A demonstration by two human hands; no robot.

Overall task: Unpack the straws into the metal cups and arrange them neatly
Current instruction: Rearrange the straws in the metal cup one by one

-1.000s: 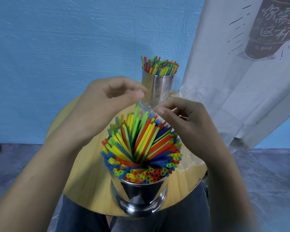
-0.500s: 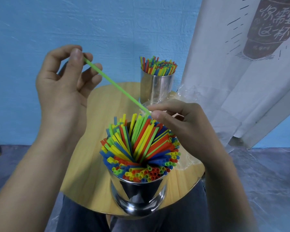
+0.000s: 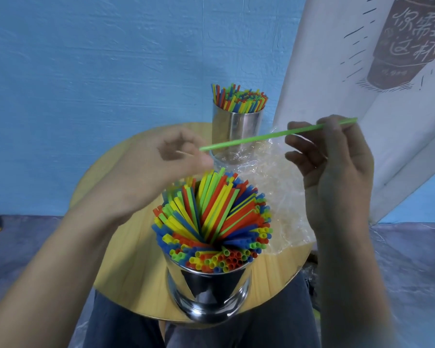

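Green straw (image 3: 261,137) passes rightward, right hand (image 3: 337,172) pinching its end.
Light, bendy: pinch midway; left hand (image 3: 168,159) blurred, grip unreadable.

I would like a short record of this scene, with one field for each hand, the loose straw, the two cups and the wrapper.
right hand: pinches the green straw near its right end
left hand: blurred, fingers curled beside the straw's other end; contact unclear
green straw: in the air, nearly level, above the table
near cup: packed with coloured straws, fanned out
far cup: also full, upright, at the table's far edge
wrapper: clear plastic, crumpled on the table, right of the cups
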